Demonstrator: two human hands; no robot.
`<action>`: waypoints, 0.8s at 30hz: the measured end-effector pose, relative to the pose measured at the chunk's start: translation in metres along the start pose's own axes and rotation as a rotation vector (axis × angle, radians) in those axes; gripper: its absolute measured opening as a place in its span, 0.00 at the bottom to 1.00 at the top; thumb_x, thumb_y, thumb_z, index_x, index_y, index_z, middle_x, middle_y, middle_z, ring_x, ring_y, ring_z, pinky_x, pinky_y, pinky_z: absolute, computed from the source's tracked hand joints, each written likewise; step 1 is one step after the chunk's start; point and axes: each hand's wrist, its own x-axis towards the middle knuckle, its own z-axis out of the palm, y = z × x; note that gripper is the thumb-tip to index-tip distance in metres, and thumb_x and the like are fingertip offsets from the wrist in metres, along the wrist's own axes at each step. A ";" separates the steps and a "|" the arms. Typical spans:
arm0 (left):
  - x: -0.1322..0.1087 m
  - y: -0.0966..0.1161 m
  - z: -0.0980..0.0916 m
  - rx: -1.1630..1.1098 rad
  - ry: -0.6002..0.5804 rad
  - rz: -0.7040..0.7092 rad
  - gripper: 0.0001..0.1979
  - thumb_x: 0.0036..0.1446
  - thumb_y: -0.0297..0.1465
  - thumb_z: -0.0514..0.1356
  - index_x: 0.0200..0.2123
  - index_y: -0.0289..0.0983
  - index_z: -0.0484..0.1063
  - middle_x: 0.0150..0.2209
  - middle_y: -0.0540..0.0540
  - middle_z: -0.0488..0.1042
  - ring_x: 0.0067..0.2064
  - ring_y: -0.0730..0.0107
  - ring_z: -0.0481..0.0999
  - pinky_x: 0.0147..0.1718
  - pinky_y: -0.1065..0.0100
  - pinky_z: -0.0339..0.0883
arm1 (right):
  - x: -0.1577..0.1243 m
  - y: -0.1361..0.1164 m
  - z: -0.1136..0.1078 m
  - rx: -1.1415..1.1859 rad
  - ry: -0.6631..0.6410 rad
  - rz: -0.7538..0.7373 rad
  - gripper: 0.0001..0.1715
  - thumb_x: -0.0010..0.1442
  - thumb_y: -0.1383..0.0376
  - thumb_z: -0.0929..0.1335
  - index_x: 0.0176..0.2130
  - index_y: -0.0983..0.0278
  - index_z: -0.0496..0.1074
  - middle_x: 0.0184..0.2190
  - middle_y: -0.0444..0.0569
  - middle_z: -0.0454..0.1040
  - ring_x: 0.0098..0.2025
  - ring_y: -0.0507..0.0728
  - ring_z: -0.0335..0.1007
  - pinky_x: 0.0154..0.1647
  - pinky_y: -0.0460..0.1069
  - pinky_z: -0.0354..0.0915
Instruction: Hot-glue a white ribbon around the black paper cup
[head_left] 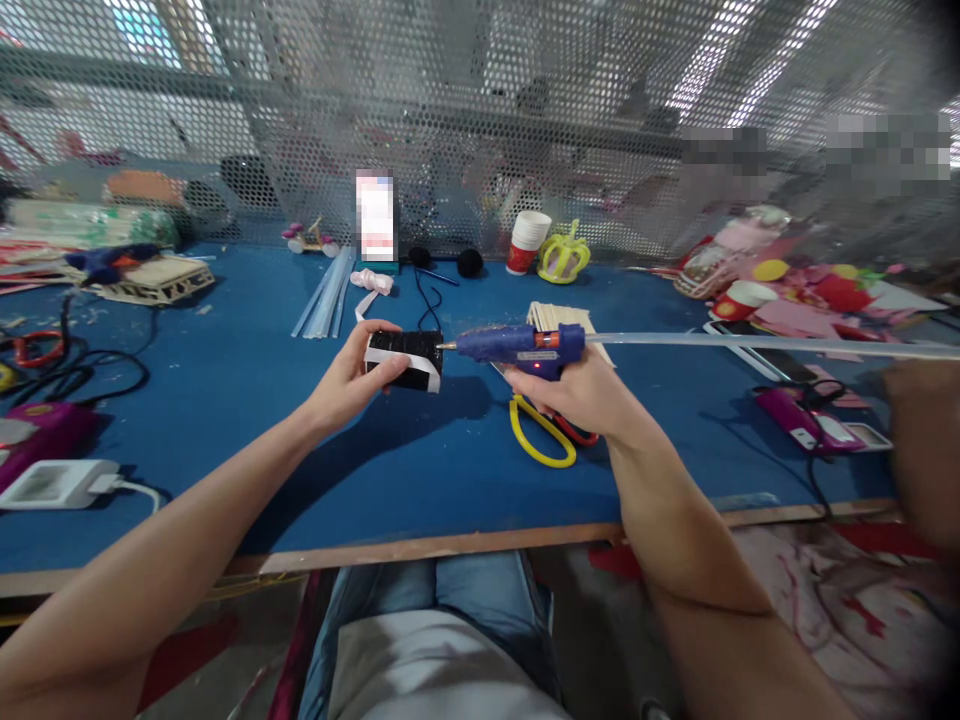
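Observation:
My left hand (364, 372) is closed around a small black cylinder-like piece (409, 377) with a white strip wrapped along it. The thumb presses on the white strip. My right hand (574, 385) grips a blue hot glue gun (510, 345), its small light glowing red. The gun's metal nozzle is at the right end of the black piece; whether it touches cannot be made out. A long clear glue stick (712, 342) runs out of the gun's back to the right. Under my right hand lie scissors with yellow and red handles (544, 440), partly hidden.
Clear glue sticks (326, 295), a pink ribbon roll (373, 282) and a phone (375, 215) stand ahead. Paper cups (529, 240) and a yellow crown-shaped piece (564, 258) are behind the gun. Wooden sticks (559, 318) lie beyond it. Power strips with cables are at both sides; another person's arm (922, 440) is at right.

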 end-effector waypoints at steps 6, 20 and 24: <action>0.001 0.000 0.002 -0.139 0.000 -0.041 0.18 0.50 0.37 0.60 0.44 0.41 0.61 0.31 0.51 0.66 0.27 0.77 0.67 0.23 0.74 0.66 | -0.001 -0.001 -0.001 -0.064 -0.031 -0.008 0.15 0.54 0.59 0.66 0.22 0.66 0.67 0.13 0.41 0.65 0.16 0.48 0.62 0.20 0.44 0.61; 0.001 0.000 0.001 -0.109 0.010 -0.012 0.18 0.51 0.36 0.60 0.45 0.40 0.60 0.31 0.51 0.66 0.27 0.77 0.67 0.24 0.74 0.65 | -0.001 -0.003 -0.002 -0.051 -0.051 -0.002 0.14 0.54 0.60 0.67 0.22 0.66 0.67 0.13 0.42 0.66 0.16 0.48 0.63 0.22 0.45 0.62; 0.000 0.001 0.000 -0.006 0.005 0.040 0.19 0.50 0.36 0.60 0.45 0.40 0.60 0.34 0.50 0.65 0.29 0.77 0.67 0.26 0.74 0.67 | 0.000 0.000 -0.001 0.027 -0.023 -0.019 0.11 0.54 0.61 0.67 0.26 0.67 0.69 0.14 0.42 0.66 0.16 0.48 0.62 0.20 0.44 0.61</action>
